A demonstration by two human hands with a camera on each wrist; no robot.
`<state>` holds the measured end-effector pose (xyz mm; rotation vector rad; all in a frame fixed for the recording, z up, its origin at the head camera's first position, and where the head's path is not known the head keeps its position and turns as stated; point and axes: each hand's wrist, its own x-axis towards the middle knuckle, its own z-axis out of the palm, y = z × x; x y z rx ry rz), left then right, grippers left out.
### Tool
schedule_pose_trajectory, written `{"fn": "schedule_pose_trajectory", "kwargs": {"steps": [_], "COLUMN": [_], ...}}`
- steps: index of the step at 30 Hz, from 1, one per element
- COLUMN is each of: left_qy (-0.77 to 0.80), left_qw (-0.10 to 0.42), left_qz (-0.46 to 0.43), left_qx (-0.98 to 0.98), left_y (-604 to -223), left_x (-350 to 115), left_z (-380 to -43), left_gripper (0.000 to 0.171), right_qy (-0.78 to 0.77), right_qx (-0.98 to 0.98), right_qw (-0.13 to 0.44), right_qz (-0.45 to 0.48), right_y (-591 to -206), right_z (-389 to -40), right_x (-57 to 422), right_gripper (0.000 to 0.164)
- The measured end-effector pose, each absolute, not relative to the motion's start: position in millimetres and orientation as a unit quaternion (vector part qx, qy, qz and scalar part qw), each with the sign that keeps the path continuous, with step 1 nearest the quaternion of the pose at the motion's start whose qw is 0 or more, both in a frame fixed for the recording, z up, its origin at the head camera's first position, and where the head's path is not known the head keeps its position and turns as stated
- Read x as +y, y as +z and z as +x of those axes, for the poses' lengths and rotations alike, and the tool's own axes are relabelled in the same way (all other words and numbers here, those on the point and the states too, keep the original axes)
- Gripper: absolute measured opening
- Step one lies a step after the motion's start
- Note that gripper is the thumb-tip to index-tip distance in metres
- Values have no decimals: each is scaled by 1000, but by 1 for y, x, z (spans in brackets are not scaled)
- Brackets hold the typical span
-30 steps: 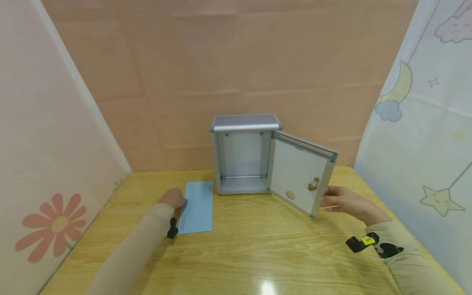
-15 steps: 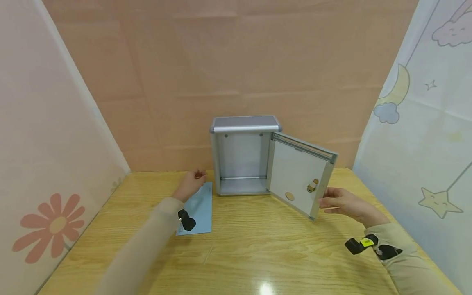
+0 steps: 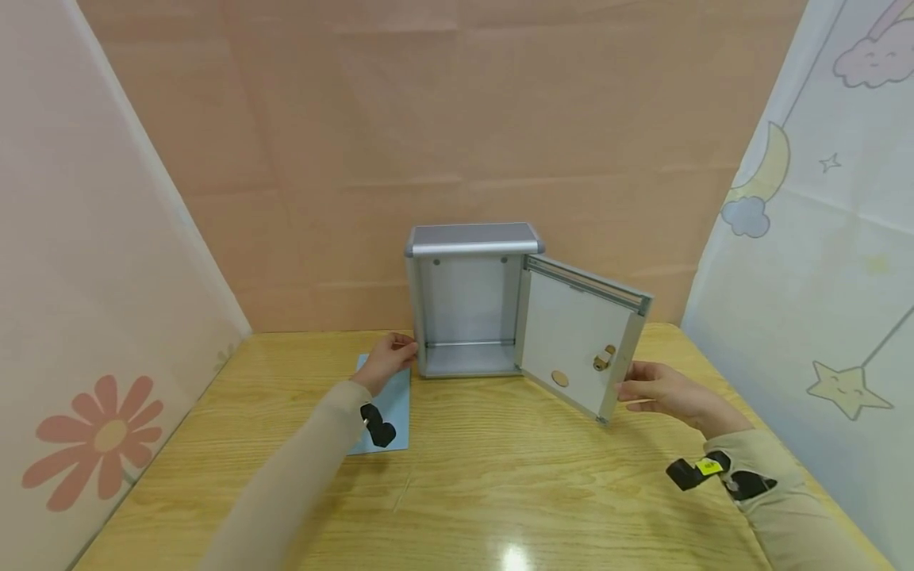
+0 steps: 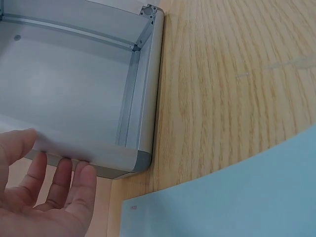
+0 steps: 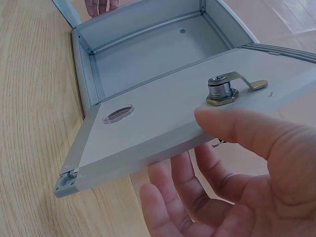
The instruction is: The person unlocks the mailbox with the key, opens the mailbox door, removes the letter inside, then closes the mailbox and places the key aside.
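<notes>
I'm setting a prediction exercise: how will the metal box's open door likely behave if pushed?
The door probably swings rather than slides, since one edge joins the box. It looks stiff, being flat and straight-edged. A hard push might shift the thin-walled box.

My sleeves [image 3: 296,468]: plain beige
Box [image 3: 471,301]: silver-grey
Door [image 3: 571,325]: white, grey-edged
Lock [image 5: 221,91]: silver, brassy
Envelope [image 3: 395,404]: pale blue
Tabletop [image 3: 485,476]: yellow-brown wood grain

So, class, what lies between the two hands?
Between the left hand and right hand stand the box and its open door, shown in the head view.
</notes>
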<state>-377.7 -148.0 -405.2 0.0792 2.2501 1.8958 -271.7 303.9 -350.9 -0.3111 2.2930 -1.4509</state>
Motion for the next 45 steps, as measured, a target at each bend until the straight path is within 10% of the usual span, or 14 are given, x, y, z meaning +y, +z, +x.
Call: {"fn": "schedule_pose_trajectory", "kwargs": {"steps": [45], "left_qy": [655], "left_qw": [97], "left_qz": [2], "left_qx": [750], "left_y": [-404], "left_x": [-145], "left_z": [-380], "left_gripper": [34], "right_qy": [-512], "right_qx": [806], "right_qw": [225], "right_qz": [-194], "right_y": [-360], "right_z": [-252], "right_x": [210], "right_gripper": [47]}}
